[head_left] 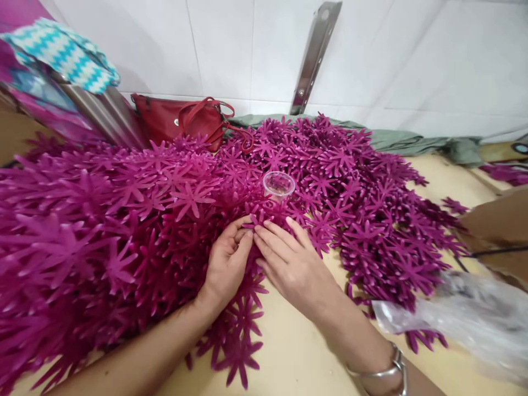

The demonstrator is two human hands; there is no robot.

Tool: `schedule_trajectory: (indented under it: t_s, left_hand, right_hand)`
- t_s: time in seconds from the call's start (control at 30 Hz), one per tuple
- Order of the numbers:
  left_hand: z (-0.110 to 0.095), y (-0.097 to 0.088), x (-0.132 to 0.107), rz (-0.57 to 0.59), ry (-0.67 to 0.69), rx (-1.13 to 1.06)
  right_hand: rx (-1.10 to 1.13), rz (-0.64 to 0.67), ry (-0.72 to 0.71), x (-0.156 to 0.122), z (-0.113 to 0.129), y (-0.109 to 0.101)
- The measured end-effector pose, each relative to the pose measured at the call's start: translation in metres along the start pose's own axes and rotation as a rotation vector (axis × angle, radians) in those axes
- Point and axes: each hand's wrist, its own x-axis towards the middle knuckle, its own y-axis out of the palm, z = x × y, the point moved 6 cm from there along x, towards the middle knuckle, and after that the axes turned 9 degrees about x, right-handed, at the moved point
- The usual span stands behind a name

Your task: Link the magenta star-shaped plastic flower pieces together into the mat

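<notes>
A big heap of magenta plastic flower pieces [124, 220] covers the table. My left hand [226, 264] rests at the heap's near edge, its thumb and fingers pinched on one flower piece [252, 219]. My right hand [291, 258] lies beside it with fingers stretched out, their tips touching the same piece. A silver bangle [391, 369] circles my right wrist. A small clear plastic cup [279, 184] sits on the heap just beyond my fingertips.
A red handbag [181, 118] leans at the white tiled wall, next to folded patterned cloth [66, 52] and a slanted metal bracket [313, 55]. Grey-green cloth [412, 142] lies at the back. A clear plastic bag [466, 316] is at the right; bare tan tabletop [297, 352] shows near me.
</notes>
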Motion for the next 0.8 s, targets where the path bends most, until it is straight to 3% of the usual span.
schedule_trajectory:
  t_s: [0.23, 0.43, 0.5, 0.8]
  left_hand:
    - [-0.001, -0.001, -0.001, 0.004, -0.01, 0.012]
    - [-0.003, 0.002, -0.001, -0.006, -0.023, -0.036]
    - [-0.003, 0.004, 0.0, 0.005, -0.021, -0.078]
    - [-0.003, 0.013, -0.004, 0.109, -0.02, -0.097]
  right_hand:
    - [0.143, -0.041, 0.036, 0.003, -0.006, -0.009]
    - [0.253, -0.366, 0.275, -0.003, -0.028, -0.035]
    - [0.265, -0.412, 0.346, -0.006, -0.033, -0.036]
    - [0.64, -0.329, 0.561, -0.009, -0.037, -0.014]
